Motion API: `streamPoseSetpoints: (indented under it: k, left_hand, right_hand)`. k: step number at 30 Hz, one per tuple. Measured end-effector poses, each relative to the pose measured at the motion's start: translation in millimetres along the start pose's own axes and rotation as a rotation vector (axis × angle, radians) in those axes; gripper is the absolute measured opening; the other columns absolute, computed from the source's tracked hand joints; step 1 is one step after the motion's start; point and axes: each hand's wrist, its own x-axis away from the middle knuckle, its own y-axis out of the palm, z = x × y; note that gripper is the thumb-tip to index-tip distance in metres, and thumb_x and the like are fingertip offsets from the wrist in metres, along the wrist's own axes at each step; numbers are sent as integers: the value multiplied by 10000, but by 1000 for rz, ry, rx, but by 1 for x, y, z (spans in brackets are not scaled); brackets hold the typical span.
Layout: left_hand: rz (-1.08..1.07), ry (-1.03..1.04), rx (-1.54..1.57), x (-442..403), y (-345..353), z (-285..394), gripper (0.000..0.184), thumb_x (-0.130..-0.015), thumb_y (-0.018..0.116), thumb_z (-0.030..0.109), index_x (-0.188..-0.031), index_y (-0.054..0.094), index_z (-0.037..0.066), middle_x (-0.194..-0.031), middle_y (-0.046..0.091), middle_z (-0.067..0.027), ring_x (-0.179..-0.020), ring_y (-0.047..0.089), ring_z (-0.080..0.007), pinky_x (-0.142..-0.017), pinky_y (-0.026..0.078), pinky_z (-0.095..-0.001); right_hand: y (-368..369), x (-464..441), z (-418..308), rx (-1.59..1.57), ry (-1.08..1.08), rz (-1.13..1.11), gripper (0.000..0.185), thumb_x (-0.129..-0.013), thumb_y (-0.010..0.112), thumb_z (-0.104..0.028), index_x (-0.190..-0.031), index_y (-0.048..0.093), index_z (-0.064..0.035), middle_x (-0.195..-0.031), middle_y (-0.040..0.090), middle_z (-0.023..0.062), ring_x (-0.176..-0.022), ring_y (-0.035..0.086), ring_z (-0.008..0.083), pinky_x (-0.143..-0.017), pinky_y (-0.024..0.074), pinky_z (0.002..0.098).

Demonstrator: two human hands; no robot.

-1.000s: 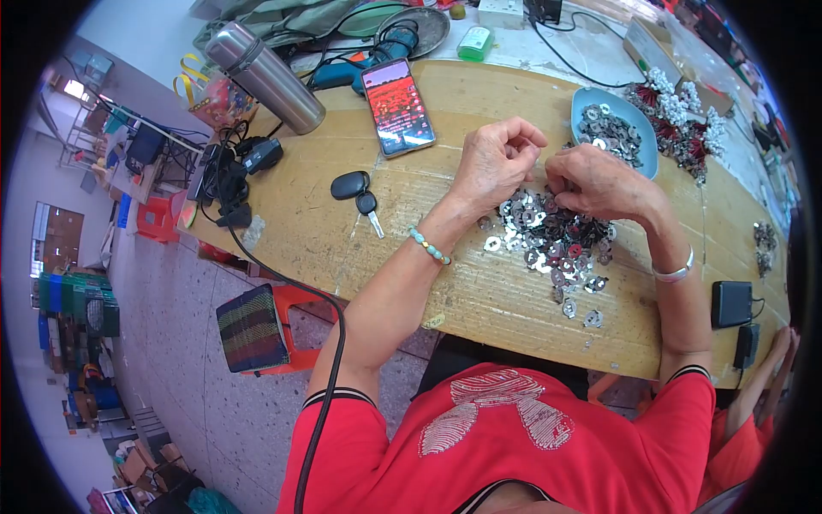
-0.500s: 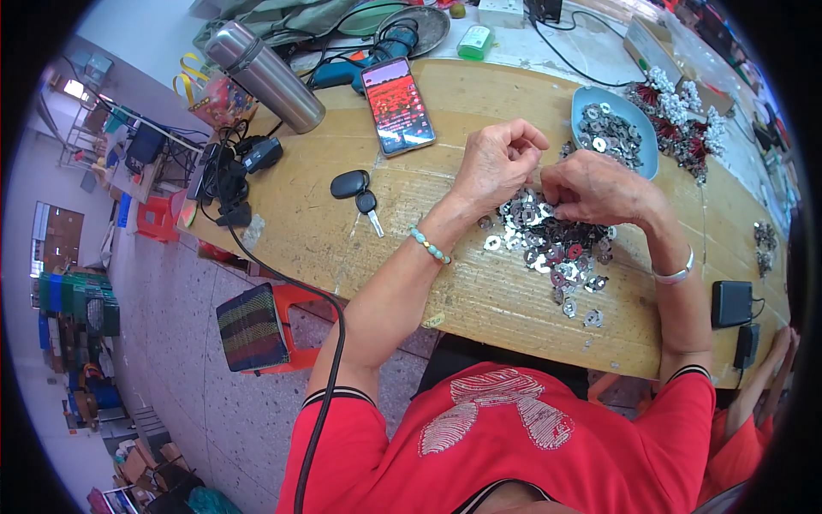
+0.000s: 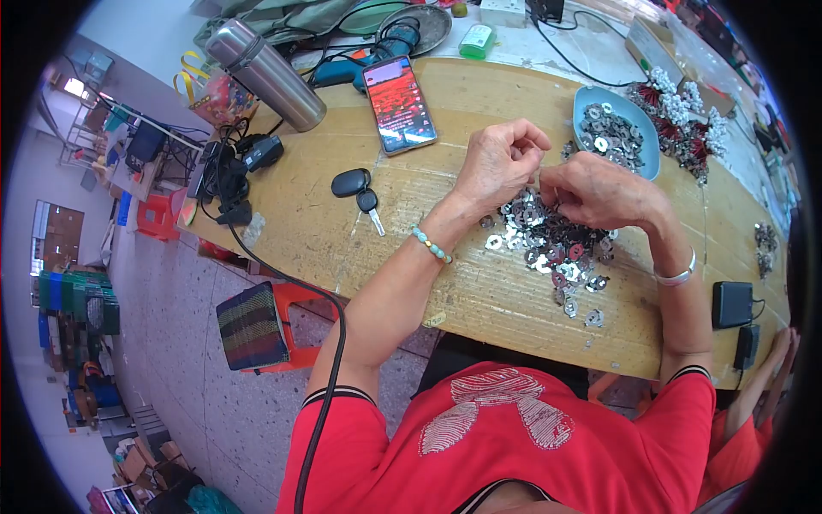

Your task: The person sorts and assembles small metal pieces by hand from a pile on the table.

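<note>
Small flat metal pieces lie in a loose pile (image 3: 556, 244) on the cardboard-covered table (image 3: 462, 291). At the pile's upper left edge is my left hand (image 3: 503, 163), its thumb and fingertips pinched together; what it grips is too small to make out. My right hand (image 3: 599, 190) hovers over the top of the pile with curled fingers, close to the left fingertips, and whatever lies between its fingers is hidden. Behind my right hand stands a blue tray (image 3: 652, 154) holding more of the metal pieces.
A phone (image 3: 399, 107) lies left of the tray, with a steel thermos (image 3: 270, 77) farther left. Keys (image 3: 368, 202) and a black cable (image 3: 282, 278) are on the left side. Beaded bunches (image 3: 681, 116) and a black box (image 3: 732, 305) are at right, near another person's hands (image 3: 783, 351).
My right hand has shifted slightly left and down, closer to the left fingertips. My left hand has stayed nearly still in its pinch.
</note>
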Motion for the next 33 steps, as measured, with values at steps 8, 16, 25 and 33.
streamPoseSetpoints:
  k: [8, 16, 25, 33]
  left_hand:
    - [-156, -114, 276, 0, -3, 1, 125, -935, 641, 73, -1034, 667, 2, -800, 679, -3, -666, 639, -63, -596, 522, -218]
    - [-288, -158, 441, 3, -9, 10, 176, -915, 694, 128, -1045, 672, 12, -900, 682, -20, -718, 645, -79, -645, 523, -210]
    - [-340, -213, 461, 2, -9, 9, 176, -899, 708, 110, -1047, 686, 18, -878, 674, -15, -717, 652, -81, -648, 523, -205]
    - [-275, -162, 463, 3, -11, 8, 167, -907, 699, 88, -1053, 678, 11, -846, 676, -26, -715, 652, -77, -644, 527, -206]
  right_hand:
    - [-22, 6, -4, -188, -87, 84, 146, -730, 592, 18, -868, 631, -11, -675, 587, 53, -608, 551, 144, -564, 442, 310]
    - [-17, 4, 2, -377, -41, 284, 105, -770, 596, -9, -866, 638, 1, -660, 620, 64, -607, 550, 109, -569, 454, 287]
    - [-19, 3, 4, -333, 58, 379, 95, -787, 596, 5, -874, 632, 16, -667, 622, 69, -621, 562, 106, -584, 468, 290]
    - [-36, 14, 25, 88, 105, 475, 98, -795, 581, -37, -867, 609, 23, -618, 576, 120, -553, 537, 220, -569, 455, 351]
